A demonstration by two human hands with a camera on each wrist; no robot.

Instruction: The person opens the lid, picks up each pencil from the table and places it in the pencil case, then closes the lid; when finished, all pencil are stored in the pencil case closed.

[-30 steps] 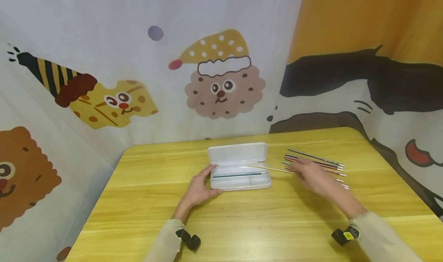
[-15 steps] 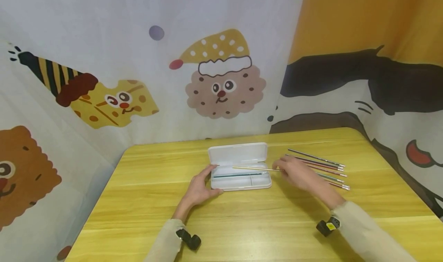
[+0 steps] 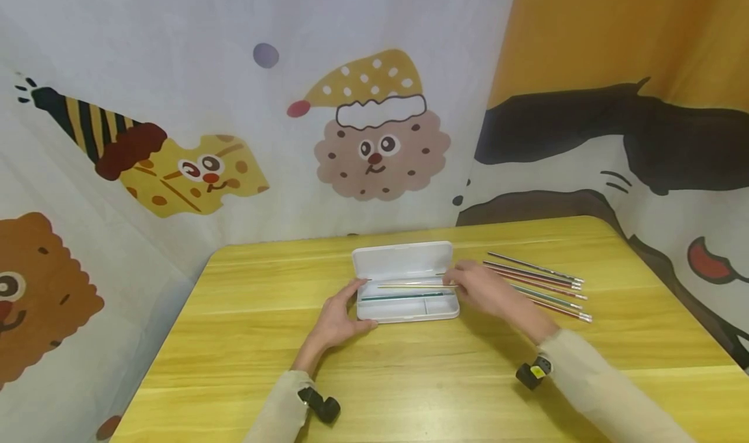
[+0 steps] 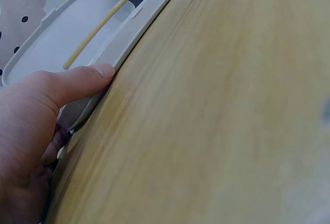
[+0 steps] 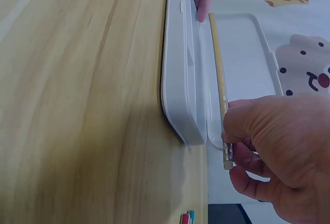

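A white pencil case (image 3: 402, 261) lies with its lid raised on the table. My left hand (image 3: 335, 319) grips its left end, with the thumb along the front wall and the fingers at the back. Between thumb and fingers, my right hand (image 3: 482, 291) pinches a yellow pencil (image 5: 220, 74) near its eraser end. This pencil hangs over the case's back compartment, nearly level, its other end pointing left. Inside the case a teal pencil (image 3: 400, 296) rests lengthwise. A short divider makes a small section at the front right.
Several dark, red and green pencils (image 3: 544, 275) lie fanned out on the yellow wooden table (image 3: 374, 378), right of the case, their eraser ends to the right. A curtain (image 3: 281, 189) with cartoon prints hangs behind the table's far edge.
My right hand has moved left from beside the loose pencils to the case's right end, carrying the yellow pencil over the case. The left hand has stayed on the case.
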